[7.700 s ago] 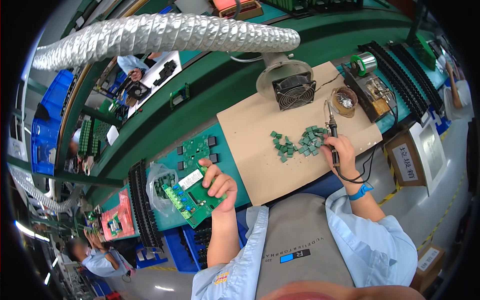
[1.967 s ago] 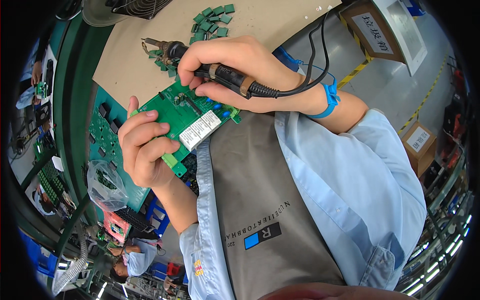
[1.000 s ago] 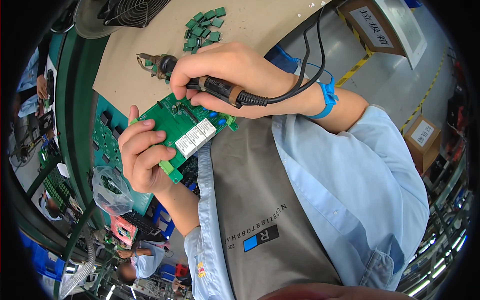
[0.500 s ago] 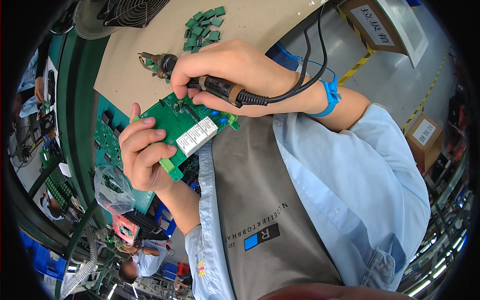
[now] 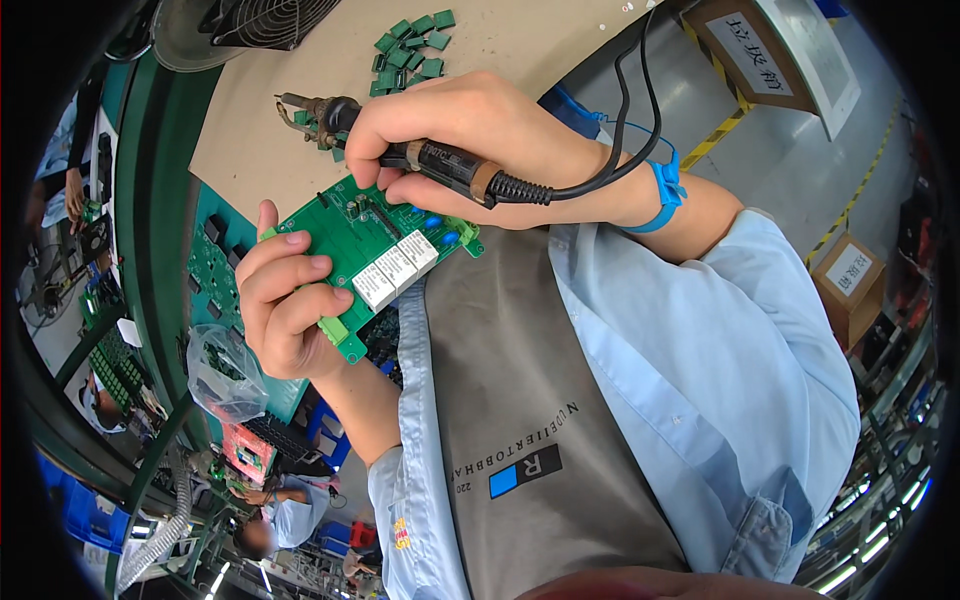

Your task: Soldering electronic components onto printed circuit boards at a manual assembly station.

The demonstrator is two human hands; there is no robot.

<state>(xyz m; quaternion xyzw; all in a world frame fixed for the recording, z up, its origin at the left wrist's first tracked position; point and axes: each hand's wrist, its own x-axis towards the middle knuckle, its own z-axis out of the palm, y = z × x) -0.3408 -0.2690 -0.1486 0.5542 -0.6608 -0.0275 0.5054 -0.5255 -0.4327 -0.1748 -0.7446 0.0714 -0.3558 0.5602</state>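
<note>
My left hand point(image 5: 285, 295) is closed round the left edge of a green circuit board point(image 5: 335, 240), which is tilted toward me. White block components point(image 5: 397, 270) line its near side, with blue round parts and green terminal blocks at the edges. In my right hand point(image 5: 480, 140) is a soldering iron point(image 5: 445, 165), gripped like a pen above the board. Its metal tip point(image 5: 290, 99) points to the far left, away from the board. A black cable runs from its handle over my right wrist, which wears a blue strap point(image 5: 667, 195).
Several small green parts point(image 5: 410, 50) lie on the tan work surface point(image 5: 240, 150) beyond my hands. A fan grille point(image 5: 275, 20) stands at the far left. More boards and a clear plastic bag point(image 5: 225, 375) are at left. A cardboard box point(image 5: 750, 50) stands on the floor at right.
My right hand has shifted slightly right with the soldering iron, and its fingers have lifted a little off the board. The board and my left hand have hardly moved.
</note>
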